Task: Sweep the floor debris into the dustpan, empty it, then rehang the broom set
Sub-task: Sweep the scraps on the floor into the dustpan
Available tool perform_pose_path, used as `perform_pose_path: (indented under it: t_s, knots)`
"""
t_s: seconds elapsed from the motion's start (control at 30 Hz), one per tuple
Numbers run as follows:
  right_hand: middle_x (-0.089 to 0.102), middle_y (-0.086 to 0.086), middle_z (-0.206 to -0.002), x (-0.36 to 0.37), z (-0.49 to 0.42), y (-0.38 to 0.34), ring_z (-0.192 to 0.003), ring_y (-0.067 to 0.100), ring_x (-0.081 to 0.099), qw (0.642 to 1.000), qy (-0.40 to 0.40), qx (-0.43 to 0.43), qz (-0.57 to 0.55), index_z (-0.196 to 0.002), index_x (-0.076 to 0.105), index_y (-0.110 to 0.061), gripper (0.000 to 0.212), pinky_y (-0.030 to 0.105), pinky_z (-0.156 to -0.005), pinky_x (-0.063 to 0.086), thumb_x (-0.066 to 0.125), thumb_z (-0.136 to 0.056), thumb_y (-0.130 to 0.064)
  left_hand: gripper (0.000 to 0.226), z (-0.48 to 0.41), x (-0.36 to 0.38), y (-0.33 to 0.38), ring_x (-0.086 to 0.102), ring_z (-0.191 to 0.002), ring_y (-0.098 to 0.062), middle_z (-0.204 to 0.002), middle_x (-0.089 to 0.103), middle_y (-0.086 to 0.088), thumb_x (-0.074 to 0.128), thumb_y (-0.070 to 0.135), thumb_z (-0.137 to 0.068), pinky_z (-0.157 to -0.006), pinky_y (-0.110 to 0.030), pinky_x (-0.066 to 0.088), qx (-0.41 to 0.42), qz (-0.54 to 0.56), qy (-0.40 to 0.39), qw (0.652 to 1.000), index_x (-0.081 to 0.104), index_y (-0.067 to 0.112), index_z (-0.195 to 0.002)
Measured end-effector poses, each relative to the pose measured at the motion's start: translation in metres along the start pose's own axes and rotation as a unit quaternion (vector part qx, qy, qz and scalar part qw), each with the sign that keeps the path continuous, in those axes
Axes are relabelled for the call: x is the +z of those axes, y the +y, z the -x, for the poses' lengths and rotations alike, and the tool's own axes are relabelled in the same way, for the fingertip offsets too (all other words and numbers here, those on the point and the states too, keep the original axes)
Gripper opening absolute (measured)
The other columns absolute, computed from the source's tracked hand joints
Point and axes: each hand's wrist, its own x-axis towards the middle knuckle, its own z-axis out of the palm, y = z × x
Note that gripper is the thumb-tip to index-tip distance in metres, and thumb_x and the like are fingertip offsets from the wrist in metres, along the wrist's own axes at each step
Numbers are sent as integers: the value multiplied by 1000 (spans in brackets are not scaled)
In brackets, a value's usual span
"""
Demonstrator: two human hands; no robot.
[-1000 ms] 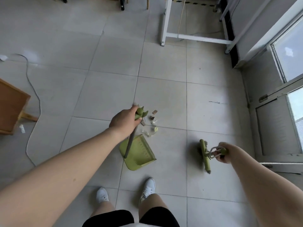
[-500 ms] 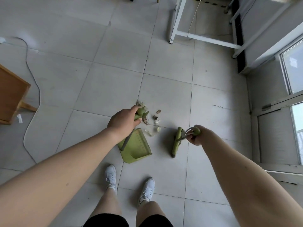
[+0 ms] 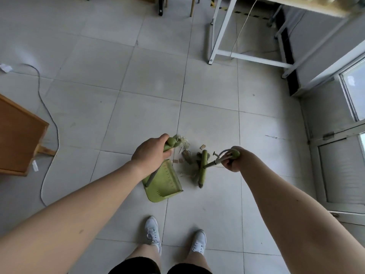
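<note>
Scattered paper-and-wood debris (image 3: 186, 155) lies on the grey tiled floor (image 3: 138, 115), between your green plastic dustpan (image 3: 165, 181) and green broom head (image 3: 202, 168). Your left hand (image 3: 151, 153) grips the dustpan handle, your right hand (image 3: 232, 160) the broom handle. Keep the pan lip flat and draw short strokes leftward; open tile surrounds you, the white metal frame (image 3: 219, 36) well apart.

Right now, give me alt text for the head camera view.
Looking down, the left hand grips a green dustpan by its handle while the right hand pushes a green broom against debris on the grey tiled floor, above white shoes.
</note>
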Motion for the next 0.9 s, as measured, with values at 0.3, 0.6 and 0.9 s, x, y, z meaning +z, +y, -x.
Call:
perform_pose_path:
  t_s: [0.3,0.6,0.9]
  knots:
    - [45,9,-41,-95,19,-22,-25,15,42,999,34,-9,41,-64,42,-5,27,10,-34,29,32,-89,-1,15,-31,-8,33,54,-63,-15,-71,56,5,56,32,-92,-49,-28,37,62,-25,-19,998,50,20,-101]
    - [48,9,-36,-181,-8,-25,-35,17,40,992,107,-18,58,-64,41,-6,27,9,-32,27,31,-89,-3,13,-50,21,80,58,-64,-17,-72,61,4,54,36,-93,-55,-33,48,49,-26,-6,998,48,25,-97]
    - [34,2,-67,-242,-59,-59,-43,14,30,988,76,-16,134,-94,41,-24,26,13,-40,20,24,-90,-5,16,-55,70,126,54,-53,-8,-62,56,12,58,40,-91,-44,-24,36,-19,-32,49,998,43,34,-88]
